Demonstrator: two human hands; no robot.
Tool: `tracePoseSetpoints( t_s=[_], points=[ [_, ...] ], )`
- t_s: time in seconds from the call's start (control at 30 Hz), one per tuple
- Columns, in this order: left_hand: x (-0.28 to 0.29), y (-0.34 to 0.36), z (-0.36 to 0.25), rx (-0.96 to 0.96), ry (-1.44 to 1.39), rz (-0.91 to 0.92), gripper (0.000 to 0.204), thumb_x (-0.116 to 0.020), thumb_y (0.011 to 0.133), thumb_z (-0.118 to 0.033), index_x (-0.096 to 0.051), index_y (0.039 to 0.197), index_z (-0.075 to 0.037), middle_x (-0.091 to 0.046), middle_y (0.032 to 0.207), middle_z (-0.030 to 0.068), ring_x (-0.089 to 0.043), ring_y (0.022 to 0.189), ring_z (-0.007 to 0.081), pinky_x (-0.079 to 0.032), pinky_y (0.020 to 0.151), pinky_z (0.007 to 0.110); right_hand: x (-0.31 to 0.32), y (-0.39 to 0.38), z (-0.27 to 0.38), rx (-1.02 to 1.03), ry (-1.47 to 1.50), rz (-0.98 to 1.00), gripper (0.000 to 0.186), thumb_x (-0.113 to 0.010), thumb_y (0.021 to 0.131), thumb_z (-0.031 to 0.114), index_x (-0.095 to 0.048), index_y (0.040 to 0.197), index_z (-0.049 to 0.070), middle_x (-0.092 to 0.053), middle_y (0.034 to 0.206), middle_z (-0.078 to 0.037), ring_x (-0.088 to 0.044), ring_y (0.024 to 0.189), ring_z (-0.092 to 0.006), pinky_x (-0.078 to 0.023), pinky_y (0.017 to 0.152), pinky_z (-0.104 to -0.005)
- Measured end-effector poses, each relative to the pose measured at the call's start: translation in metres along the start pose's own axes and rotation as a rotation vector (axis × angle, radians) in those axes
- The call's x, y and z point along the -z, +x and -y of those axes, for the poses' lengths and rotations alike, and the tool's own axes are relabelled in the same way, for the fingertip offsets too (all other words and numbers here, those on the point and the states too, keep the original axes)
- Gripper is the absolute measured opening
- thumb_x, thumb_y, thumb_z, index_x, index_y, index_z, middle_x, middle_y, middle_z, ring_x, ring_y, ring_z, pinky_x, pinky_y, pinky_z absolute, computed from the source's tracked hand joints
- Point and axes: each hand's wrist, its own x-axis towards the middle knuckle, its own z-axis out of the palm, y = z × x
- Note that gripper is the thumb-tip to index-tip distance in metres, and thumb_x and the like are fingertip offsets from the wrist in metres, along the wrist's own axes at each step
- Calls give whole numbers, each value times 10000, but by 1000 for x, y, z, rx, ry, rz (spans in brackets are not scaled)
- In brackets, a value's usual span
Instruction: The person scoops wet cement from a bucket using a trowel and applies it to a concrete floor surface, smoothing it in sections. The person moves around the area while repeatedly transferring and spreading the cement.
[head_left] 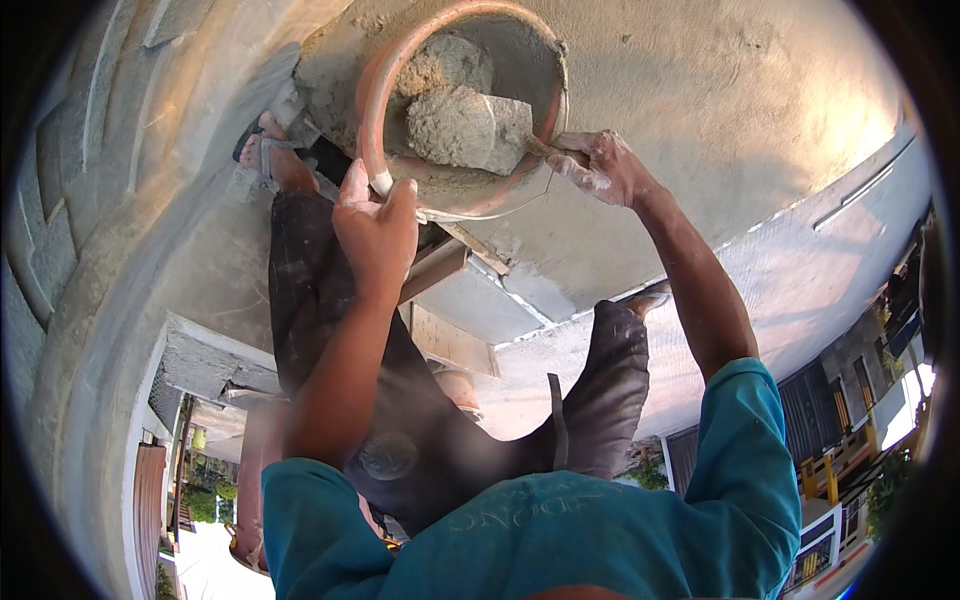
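Observation:
At the top middle, an orange-brown bucket (374, 110) holds grey wet mortar (452, 62). My left hand (378, 235) is closed on the bucket's near left rim, with the thumb and fingers pinching it. In my right hand (605, 172), spotted with dried mortar, is the handle of a trowel (513, 122). Its blade lies inside the bucket and carries a thick lump of mortar over its left part. A thin wire bail (500, 213) hangs along the bucket's near side, below the rim.
Rough plastered wall (720, 90) spreads behind and to the right of the bucket. Wooden boards (435, 272) sit below it, between my legs. A reddish container (459, 390) shows lower down. Curved concrete (110, 270) runs along the left, where my bare foot (268, 150) rests.

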Motion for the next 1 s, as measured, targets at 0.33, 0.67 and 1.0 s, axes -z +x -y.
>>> tracePoseSetpoints(
  t_s=[0.33, 0.67, 1.0],
  points=[
    [13, 6, 6, 230, -313, -146, 363, -531, 818, 104, -554, 1177, 58, -629, 1084, 105, -603, 897, 125, -496, 805, 270, 116, 1, 27, -166, 244, -176, 535, -531, 932, 575, -680, 968, 63, -555, 642, -27, -564, 554, -116, -475, 500, -294],
    [25, 13, 6, 212, -232, -109, 427, -535, 811, 107, -526, 1234, 52, -608, 1104, 111, -631, 914, 157, -547, 788, 278, 173, 96, 36, -378, 170, -289, 452, -492, 998, 455, -572, 1190, 53, -613, 848, -61, -591, 645, -134, -527, 545, -315],
    [20, 10, -15, 227, -192, -96, 430, -547, 810, 87, -532, 1238, 44, -608, 1126, 114, -625, 938, 144, -539, 766, 257, 117, 151, -57, -321, 558, -617, 426, -497, 990, 525, -636, 1103, 138, -560, 745, 24, -533, 595, -87, -468, 494, -269]
  ],
)
